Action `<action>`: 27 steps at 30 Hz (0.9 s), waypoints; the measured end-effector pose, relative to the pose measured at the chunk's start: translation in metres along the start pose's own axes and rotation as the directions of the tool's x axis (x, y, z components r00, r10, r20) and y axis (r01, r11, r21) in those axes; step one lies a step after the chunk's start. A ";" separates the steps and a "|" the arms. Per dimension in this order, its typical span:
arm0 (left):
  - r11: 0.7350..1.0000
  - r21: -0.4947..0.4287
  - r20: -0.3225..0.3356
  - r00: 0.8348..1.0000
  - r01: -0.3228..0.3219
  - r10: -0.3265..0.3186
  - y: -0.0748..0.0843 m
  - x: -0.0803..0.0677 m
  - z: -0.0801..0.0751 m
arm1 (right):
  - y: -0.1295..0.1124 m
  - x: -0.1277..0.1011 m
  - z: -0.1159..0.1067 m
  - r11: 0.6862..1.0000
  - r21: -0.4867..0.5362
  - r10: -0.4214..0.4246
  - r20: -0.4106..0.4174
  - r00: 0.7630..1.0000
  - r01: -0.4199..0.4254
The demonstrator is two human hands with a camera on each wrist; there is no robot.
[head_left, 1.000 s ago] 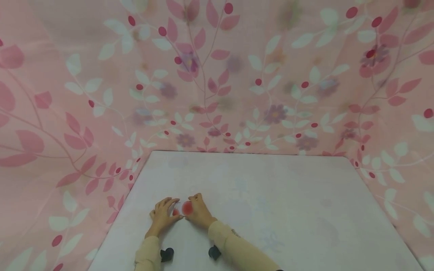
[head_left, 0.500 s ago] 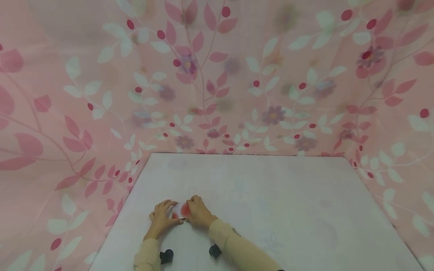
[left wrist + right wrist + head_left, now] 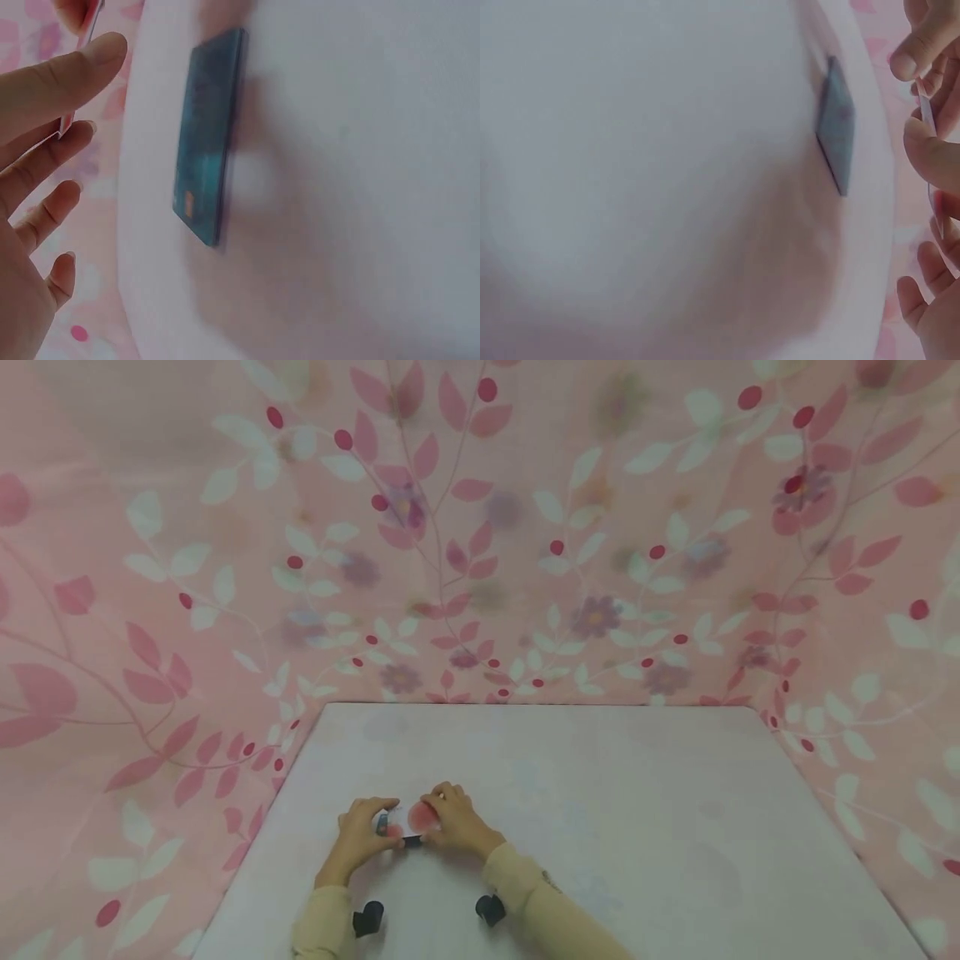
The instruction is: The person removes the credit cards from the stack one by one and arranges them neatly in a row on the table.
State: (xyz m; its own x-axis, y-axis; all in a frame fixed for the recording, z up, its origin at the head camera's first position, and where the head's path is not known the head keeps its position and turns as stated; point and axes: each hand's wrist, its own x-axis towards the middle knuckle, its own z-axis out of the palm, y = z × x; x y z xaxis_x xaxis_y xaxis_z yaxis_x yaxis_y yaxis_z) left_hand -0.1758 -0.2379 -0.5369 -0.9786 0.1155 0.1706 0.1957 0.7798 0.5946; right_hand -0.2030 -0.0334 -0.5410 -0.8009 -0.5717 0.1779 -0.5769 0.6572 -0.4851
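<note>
A thin white card with red patches [image 3: 403, 821] is held up between both hands. My left hand [image 3: 356, 835] pinches its left end, thumb below and fingers above. At the other end my right hand [image 3: 459, 822] pinches it over the larger red patch. In the left wrist view the card [image 3: 91, 24] is seen edge-on between thumb and fingers. Below it on the table lies a flat, dark teal rectangular block [image 3: 204, 142] with a small orange mark near one end, apart from the fingers. The right wrist view also shows this block [image 3: 838, 127]; the held card partly hides it in the head view.
The white tabletop [image 3: 600, 793] reaches back to a pink floral cloth [image 3: 510, 602] that hangs behind and at both sides. A dark piece [image 3: 368, 918] sits by the left sleeve, and a similar one [image 3: 491, 910] by the right sleeve.
The card has come up off the teal block, whose dark edge now shows beneath it. My right hand has moved a little to the right and up; the head view has shifted slightly.
</note>
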 end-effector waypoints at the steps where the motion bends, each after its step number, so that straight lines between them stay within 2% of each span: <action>1: 1.000 0.007 -0.004 1.000 -0.004 0.004 0.003 0.001 0.000 | 0.001 0.000 -0.003 1.000 0.007 0.002 0.001 1.000 -0.002; 6: 0.999 0.016 -0.028 0.999 -0.042 0.043 0.018 0.004 -0.002 | 0.004 -0.003 -0.020 1.000 0.022 0.000 0.000 1.000 0.000; 10: 0.998 0.012 -0.022 0.998 -0.054 0.055 0.029 0.006 -0.003 | 0.005 -0.008 -0.035 0.998 0.057 0.018 0.010 1.000 -0.018; 15: 0.998 -0.037 -0.021 0.998 -0.056 0.056 0.039 0.009 -0.004 | 0.008 -0.014 -0.048 0.998 0.065 0.026 0.000 1.000 -0.026; 27: 0.983 -0.162 -0.037 0.996 -0.084 0.079 0.062 0.014 0.013 | 0.023 -0.037 -0.079 0.997 0.067 0.048 -0.044 0.998 -0.045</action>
State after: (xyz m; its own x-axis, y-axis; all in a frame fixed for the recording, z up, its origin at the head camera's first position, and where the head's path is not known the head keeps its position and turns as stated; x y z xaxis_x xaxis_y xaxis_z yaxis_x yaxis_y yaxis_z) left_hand -0.1778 -0.1803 -0.5082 -0.9568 0.1541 0.2465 0.2855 0.6574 0.6973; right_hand -0.1995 0.0415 -0.4905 -0.8341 -0.5171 0.1918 -0.5280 0.6480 -0.5489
